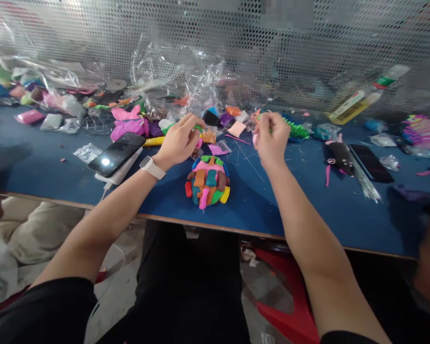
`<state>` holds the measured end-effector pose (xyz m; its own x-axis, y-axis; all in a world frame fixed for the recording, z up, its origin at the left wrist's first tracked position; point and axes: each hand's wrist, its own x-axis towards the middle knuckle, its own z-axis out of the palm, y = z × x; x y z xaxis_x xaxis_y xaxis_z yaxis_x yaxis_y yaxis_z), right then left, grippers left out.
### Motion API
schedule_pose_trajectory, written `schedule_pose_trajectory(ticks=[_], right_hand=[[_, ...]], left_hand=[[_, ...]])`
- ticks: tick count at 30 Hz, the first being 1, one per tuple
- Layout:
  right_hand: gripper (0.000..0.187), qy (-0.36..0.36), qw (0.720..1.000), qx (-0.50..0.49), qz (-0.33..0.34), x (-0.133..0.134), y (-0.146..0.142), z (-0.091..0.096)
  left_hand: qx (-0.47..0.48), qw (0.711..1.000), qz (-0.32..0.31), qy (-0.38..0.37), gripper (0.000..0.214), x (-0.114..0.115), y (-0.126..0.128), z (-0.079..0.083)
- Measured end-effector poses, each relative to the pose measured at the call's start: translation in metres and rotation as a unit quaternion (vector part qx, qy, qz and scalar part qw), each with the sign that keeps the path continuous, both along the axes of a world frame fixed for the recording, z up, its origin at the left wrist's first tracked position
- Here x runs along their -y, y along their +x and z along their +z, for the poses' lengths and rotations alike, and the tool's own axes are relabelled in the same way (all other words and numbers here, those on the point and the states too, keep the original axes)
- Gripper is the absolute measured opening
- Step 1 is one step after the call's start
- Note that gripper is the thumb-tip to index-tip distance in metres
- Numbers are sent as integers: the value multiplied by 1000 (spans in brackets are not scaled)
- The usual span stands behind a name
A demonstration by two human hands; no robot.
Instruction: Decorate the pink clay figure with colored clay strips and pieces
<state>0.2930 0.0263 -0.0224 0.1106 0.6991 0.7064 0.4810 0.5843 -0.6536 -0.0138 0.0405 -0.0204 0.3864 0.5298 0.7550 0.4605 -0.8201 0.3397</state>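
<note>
- The lumpy clay ball [211,179], covered in short coloured strips, sits near the front edge of the blue worktop [252,200], between the forearms and touched by neither hand.
- Working soft clay well, I judge, calls for a light pinch: small bits flatten easily, and firm pressure on the ball could smear neighbouring strips.
- The left hand [179,142] hovers beyond the ball, fingers curled and slightly parted; a green bit [199,128] shows at the tips, though I cannot tell whether it is gripped.
- The right hand [274,136] is raised farther right, fingers drawn into a narrow pinch; an orange scrap [255,116] shows beside the tips, perhaps held, perhaps behind them.
- Just past the ball lie a pink packet [219,147] and an orange packet [209,136].
- Left of these, a black phone [118,152] rests on a white block [126,167].
- Farther right, a clear bottle [367,99] leans against the perforated screen [344,43].
</note>
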Motion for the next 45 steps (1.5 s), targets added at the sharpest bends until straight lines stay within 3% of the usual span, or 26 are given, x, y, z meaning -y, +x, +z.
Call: schedule_pose_trajectory(ticks=[4, 9, 14, 19, 29, 37, 40, 45], right_hand=[[61, -51, 995, -46, 74, 15, -32, -11], [59, -119, 978, -40, 164, 33, -53, -8], [58, -131, 968, -69, 201, 33, -62, -12], [61, -90, 973, -111, 179, 32, -66, -12], [58, -68, 982, -27, 172, 54, -72, 6], [74, -78, 980, -1, 181, 58, -70, 19], [69, -128, 967, -32, 218, 55, -70, 16], [63, -234, 918, -110, 299, 49, -68, 5]], left_hand=[[-2, 1000, -12, 6, 16, 4, 2, 2], [11, 1000, 8, -9, 21, 3, 2, 1], [7, 998, -29, -49, 23, 3, 7, -4], [38, 993, -89, -73, 33, 12, 14, 0], [-11, 997, -70, 35, 33, 22, 19, 0], [-3, 991, -94, 91, 32, 20, 16, -2], [1, 988, -103, 112, 30, 22, 17, -1], [13, 984, -111, 136, 26, 24, 20, 2]])
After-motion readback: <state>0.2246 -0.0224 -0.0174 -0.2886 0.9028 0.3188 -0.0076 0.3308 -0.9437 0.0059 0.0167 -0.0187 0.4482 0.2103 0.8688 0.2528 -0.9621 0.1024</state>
